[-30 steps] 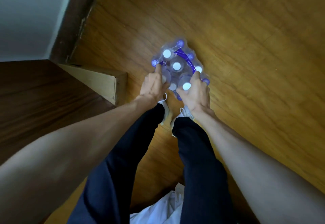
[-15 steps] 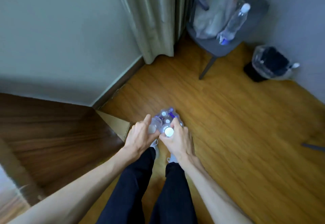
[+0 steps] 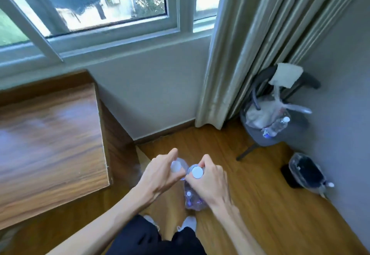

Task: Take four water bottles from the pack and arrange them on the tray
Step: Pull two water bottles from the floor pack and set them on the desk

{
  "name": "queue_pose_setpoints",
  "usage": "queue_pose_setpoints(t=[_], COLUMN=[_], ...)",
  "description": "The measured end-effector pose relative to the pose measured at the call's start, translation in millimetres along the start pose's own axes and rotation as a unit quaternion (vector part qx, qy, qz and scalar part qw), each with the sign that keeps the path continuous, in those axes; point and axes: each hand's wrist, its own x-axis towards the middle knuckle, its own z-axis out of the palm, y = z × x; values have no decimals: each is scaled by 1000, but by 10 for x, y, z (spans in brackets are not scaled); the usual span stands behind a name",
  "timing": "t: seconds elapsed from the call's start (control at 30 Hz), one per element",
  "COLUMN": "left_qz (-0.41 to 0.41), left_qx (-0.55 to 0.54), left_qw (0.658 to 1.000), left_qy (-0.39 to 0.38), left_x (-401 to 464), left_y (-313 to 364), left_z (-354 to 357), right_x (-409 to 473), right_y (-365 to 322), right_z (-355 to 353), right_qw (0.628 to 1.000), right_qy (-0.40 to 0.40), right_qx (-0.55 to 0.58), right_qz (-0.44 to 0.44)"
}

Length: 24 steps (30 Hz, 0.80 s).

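My left hand (image 3: 160, 174) is closed around the neck of a clear water bottle with a white cap (image 3: 175, 166). Right beside it, my right hand (image 3: 210, 182) grips a second bottle with a white cap (image 3: 197, 172). Both bottles are lifted, side by side, above the floor. Below my right hand the plastic-wrapped pack (image 3: 193, 200) with purple print stands on the wooden floor in front of my feet. No tray is in view.
A wooden table (image 3: 50, 144) stands at the left under a window. A grey chair (image 3: 266, 134) with a bag and a bottle on it stands at the right by the curtain (image 3: 240, 54). A black bin (image 3: 304, 170) sits near the right wall.
My view has tilted up from the floor to the window. Both hands have risen from the pack, each now holding one bottle by its neck.
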Motion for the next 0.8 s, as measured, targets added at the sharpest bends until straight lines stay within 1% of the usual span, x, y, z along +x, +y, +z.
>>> queue_pose_setpoints(t=[0.17, 0.43, 0.53, 0.67, 0.8], left_qz=[-30, -108, -150, -217, -273], left_qx=[-28, -53, -69, -85, -92], left_qw=[998, 985, 971, 941, 912], left_qy=[45, 126, 172, 244, 293], left_x=[-497, -1501, -1899, -2410, -2876], left_y=[-280, -970, -1258, -1683, -2087], left_z=[-463, -1306, -1650, -2054, -2436], right_x=[-211, -647, -814, -1007, -1174], right_y=[-579, -1822, -2304, -2954, -3573], right_z=[14, 409, 665, 1040, 1448], right_qw=[997, 977, 967, 951, 929], right_qy=[-27, -85, -109, -150, -194], right_qx=[-31, -65, -65, -40, -34], right_qz=[-71, -182, -220, -268, -315])
